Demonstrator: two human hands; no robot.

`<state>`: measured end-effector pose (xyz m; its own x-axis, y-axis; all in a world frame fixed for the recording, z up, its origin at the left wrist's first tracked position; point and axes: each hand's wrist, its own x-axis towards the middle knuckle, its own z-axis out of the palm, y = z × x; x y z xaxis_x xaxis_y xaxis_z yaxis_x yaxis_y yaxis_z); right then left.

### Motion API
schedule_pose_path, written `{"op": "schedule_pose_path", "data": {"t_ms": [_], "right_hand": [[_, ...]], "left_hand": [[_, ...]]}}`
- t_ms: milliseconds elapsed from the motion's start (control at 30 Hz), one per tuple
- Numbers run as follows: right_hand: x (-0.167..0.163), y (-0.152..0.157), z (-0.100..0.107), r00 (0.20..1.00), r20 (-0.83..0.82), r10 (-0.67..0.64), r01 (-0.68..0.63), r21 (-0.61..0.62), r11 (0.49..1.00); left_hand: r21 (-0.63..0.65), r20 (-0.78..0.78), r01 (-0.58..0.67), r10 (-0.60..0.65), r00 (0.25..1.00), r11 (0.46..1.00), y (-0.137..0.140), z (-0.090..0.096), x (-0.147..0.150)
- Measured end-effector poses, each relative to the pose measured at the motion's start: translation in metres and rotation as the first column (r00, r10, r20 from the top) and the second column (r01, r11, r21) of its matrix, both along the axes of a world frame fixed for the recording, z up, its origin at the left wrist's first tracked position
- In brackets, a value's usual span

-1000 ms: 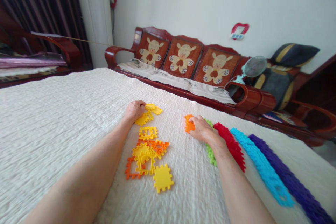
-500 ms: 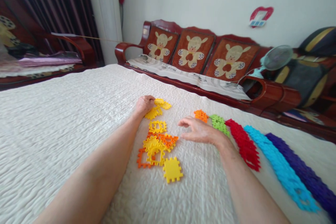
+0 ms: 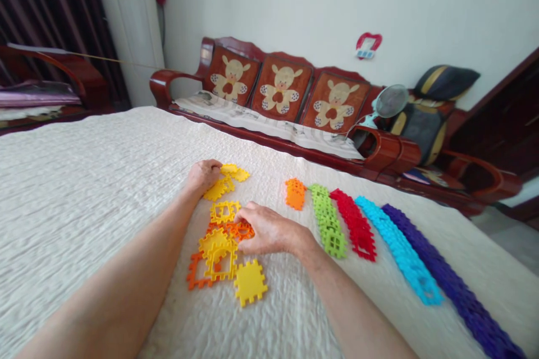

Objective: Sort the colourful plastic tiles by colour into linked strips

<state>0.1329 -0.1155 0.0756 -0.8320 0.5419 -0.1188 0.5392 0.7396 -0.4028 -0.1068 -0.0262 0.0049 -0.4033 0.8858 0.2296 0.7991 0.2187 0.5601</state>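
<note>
My left hand (image 3: 204, 175) is closed at the far end of the loose pieces, its fingertips at the edge of a yellow interlocking tile (image 3: 229, 169); its exact grip is partly hidden. Another yellow tile (image 3: 219, 188) lies below that hand. My right hand (image 3: 269, 230) has its thumb and fingers around an orange interlocking tile (image 3: 243, 230) in the nearer pile. Around it lie a yellow frame tile (image 3: 225, 212), a yellow tile with an arched opening (image 3: 221, 261), and an orange frame (image 3: 194, 272) partly underneath. A solid yellow square tile (image 3: 251, 283) lies closest to me.
To the right lie joined strips: short orange (image 3: 295, 193), green (image 3: 327, 216), red (image 3: 355, 224), light blue (image 3: 398, 249) and long purple (image 3: 455, 286). Everything rests on a white quilted cover (image 3: 105, 179). Beyond stand a wooden sofa (image 3: 252, 129) and a small fan (image 3: 391, 102).
My right hand has moved left and down from beside the pile onto the orange tile, its fingers closing around it. My left hand stays by the yellow tiles. The view has turned right.
</note>
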Motion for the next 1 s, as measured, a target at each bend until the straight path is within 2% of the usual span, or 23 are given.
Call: {"op": "schedule_pose_path", "data": {"t_ms": [133, 233, 367, 567, 700, 867, 1000], "right_hand": [[0.004, 0.006, 0.008, 1.000, 0.003, 0.016, -0.016, -0.005, 1.000], [0.009, 0.017, 0.004, 0.996, -0.024, -0.085, 0.085, 0.010, 0.996], [0.013, 0.030, -0.010, 0.965, -0.034, -0.262, 0.264, 0.117, 0.957], [0.019, 0.031, -0.013, 0.938, 0.010, -0.347, 0.339, 0.187, 0.922], [0.020, 0.027, -0.011, 0.945, -0.002, -0.327, 0.322, 0.181, 0.929], [0.017, 0.025, -0.014, 0.947, 0.082, -0.312, 0.289, 0.214, 0.933], [0.019, 0.025, -0.015, 0.941, 0.117, -0.319, 0.293, 0.192, 0.937]], "left_hand": [[-0.004, -0.015, -0.003, 0.003, 1.000, 1.000, -0.001, 0.001, 0.000], [-0.007, -0.028, -0.003, 0.003, 1.000, 1.000, -0.001, 0.001, 0.000], [-0.022, -0.028, -0.013, 0.013, 1.000, 1.000, 0.000, 0.001, 0.000], [0.000, -0.025, -0.011, 0.011, 1.000, 1.000, -0.002, 0.002, 0.001], [0.002, -0.019, -0.006, 0.006, 1.000, 1.000, -0.001, 0.001, 0.001], [0.006, -0.036, 0.003, -0.003, 0.999, 1.000, 0.001, -0.001, -0.001], [-0.002, -0.017, -0.005, 0.005, 1.000, 1.000, 0.001, -0.001, -0.001]]}}
